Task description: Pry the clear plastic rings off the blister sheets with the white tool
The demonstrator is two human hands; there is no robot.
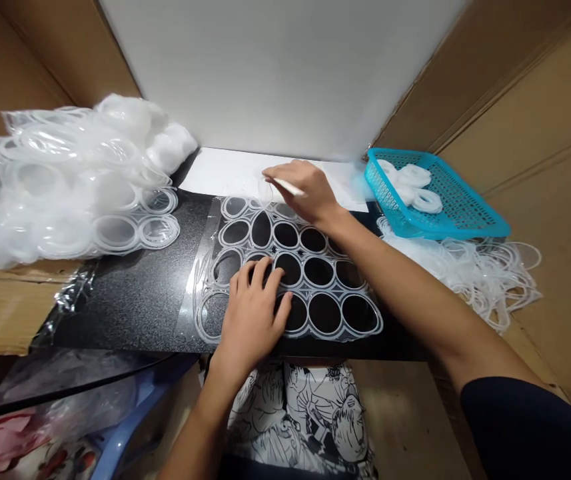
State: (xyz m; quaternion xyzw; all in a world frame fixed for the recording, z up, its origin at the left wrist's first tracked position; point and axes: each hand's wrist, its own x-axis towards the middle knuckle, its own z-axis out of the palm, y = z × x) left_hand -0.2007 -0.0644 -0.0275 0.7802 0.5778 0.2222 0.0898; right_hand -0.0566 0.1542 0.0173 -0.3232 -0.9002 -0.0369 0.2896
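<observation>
A clear plastic sheet of joined rings (324, 313) lies flat on the black speckled table. My left hand (255, 310) rests on its lower left part, fingers spread and pressing on the rings. At the sheet's far edge, my right hand (305, 190) is closed around a slim white pen-shaped tool (289, 187). A faint clear ring (266, 189) shows beside its fingertips; whether they touch it I cannot tell. White paper (225, 172) lies behind the sheet, partly under my right hand.
A tall pile of ring sheets (65, 180) stands on the left. To the right, a turquoise basket (430, 230) holds several white ring bundles (426, 201). Loose ring scraps (470, 273) spread below it. Cardboard walls (525, 107) and a white panel (285, 73) enclose the table.
</observation>
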